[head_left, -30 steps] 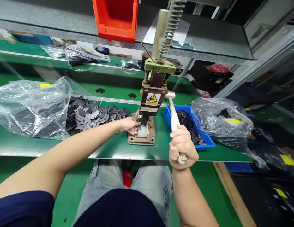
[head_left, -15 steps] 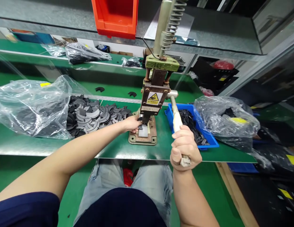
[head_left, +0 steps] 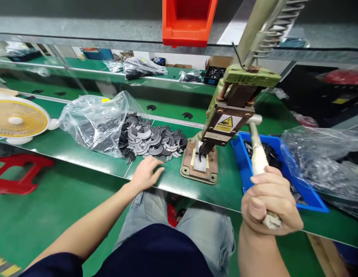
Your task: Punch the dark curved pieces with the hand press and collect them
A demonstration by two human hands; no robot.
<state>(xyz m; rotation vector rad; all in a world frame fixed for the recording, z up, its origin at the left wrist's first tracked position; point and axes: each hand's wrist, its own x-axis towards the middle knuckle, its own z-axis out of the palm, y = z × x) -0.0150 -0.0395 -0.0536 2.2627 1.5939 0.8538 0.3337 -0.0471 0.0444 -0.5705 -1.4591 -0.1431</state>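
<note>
The press (head_left: 239, 98) is worn metal, the heaped pieces (head_left: 155, 140) matt, the crinkled bag (head_left: 94, 123) glossy plastic, the tray (head_left: 243, 165) smooth plastic.

Fan (head_left: 15, 120): white with a yellow ring, off to the left.
Overhead shelf (head_left: 80, 25): grey, an open orange-red bin (head_left: 186, 34) at its front edge, a white sheet (head_left: 232, 30) to the bin's right.
Far bench (head_left: 77, 63): green, with a clear bag (head_left: 144, 68) of something dark and a smaller bag (head_left: 191, 76) to its right.
Black tray (head_left: 211, 81): beside that smaller bag, a cardboard box (head_left: 220, 61) just behind.
Low on the left: a red plastic frame (head_left: 19, 179), plus yellow-and-dark stripes (head_left: 7, 269) on the green floor (head_left: 66, 192).
</note>
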